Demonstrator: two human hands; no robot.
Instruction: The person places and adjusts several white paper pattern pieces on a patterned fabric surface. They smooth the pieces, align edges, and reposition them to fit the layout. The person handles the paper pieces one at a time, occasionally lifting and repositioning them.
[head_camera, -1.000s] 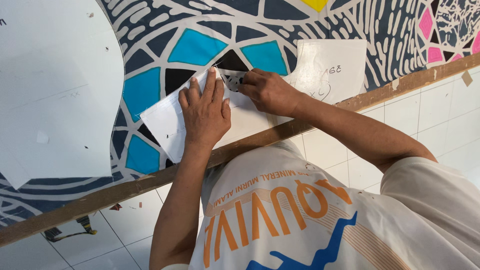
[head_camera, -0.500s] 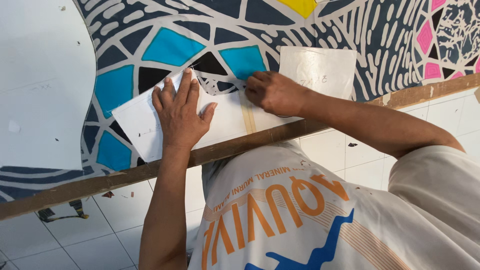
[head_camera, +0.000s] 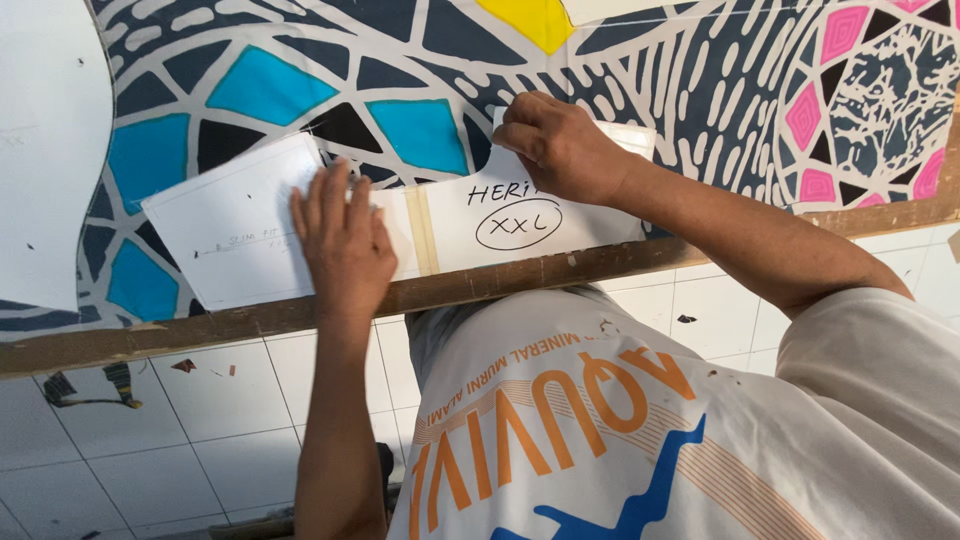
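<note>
Since the earlier frame, both hands and the paper template (head_camera: 450, 225) sit further right in my view, and the right end of the sheet now shows handwriting. I cannot tell whether the sheet itself has slid or only the camera has turned.

Findings:

Left hand (head_camera: 340, 245) lies flat, palm down, fingers spread and pressed on the middle of the template, just left of a strip of tape (head_camera: 424, 230) joining its two pieces.

Right hand (head_camera: 560, 145) rests curled at the far right edge of the template, fingertips bent down onto the sheet. Whether it pinches a pen or chalk I cannot tell; nothing shows between the fingers.

Template lies on the patterned cloth (head_camera: 700, 90), its near edge along the wooden table edge (head_camera: 620, 258). A larger white sheet (head_camera: 45, 150) covers the cloth at far left, apart from both hands.

Floor tiles (head_camera: 200, 420) show below the table on the near side, with small scraps on them.

Judgement on handling: the template looks light, thin and fairly stiff, likely to skate on smooth cloth and to crease at the taped joint. I would hold it by flat downward pressure near the middle, and lift it by both ends so the joint does not fold.
</note>
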